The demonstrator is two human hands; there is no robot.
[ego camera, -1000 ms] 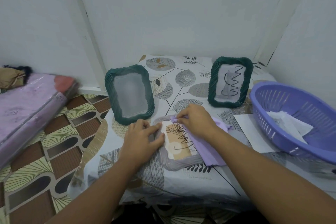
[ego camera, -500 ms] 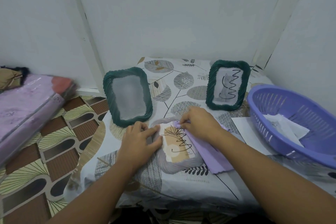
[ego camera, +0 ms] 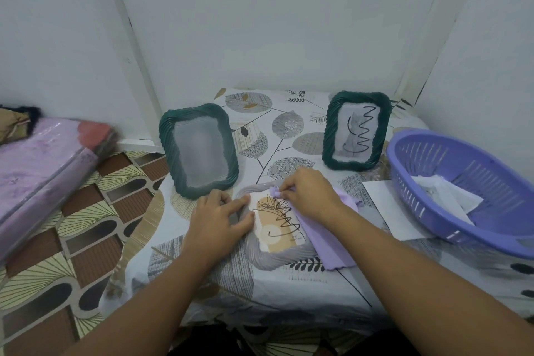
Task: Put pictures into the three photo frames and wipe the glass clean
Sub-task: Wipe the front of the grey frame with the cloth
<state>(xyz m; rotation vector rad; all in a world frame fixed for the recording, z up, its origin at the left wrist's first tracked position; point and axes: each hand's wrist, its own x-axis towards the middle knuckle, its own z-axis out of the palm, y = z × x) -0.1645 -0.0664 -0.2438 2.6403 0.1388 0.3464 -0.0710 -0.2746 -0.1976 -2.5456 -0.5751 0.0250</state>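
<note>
A grey ribbed photo frame (ego camera: 277,256) lies flat at the table's near middle, with a beige picture and black scribbles under its glass. My left hand (ego camera: 219,218) rests on the frame's left edge, fingers fairly straight. My right hand (ego camera: 309,192) pinches a lilac cloth (ego camera: 329,243) and presses it on the glass near the frame's top. Two dark green frames stand upright behind: the left green frame (ego camera: 199,150) shows a pale grey blank, the right green frame (ego camera: 357,130) holds a grey picture with a black squiggle.
A purple plastic basket (ego camera: 462,193) with white papers stands at the right, a white sheet (ego camera: 384,205) lying beside it. The leaf-patterned tablecloth (ego camera: 277,130) covers the table in a white corner. A wrapped pink bundle (ego camera: 37,170) lies on the patterned floor at the left.
My right hand with the cloth has shifted only a little over the top of the glass. My left hand stays on the frame's left edge. The view has tilted slightly.
</note>
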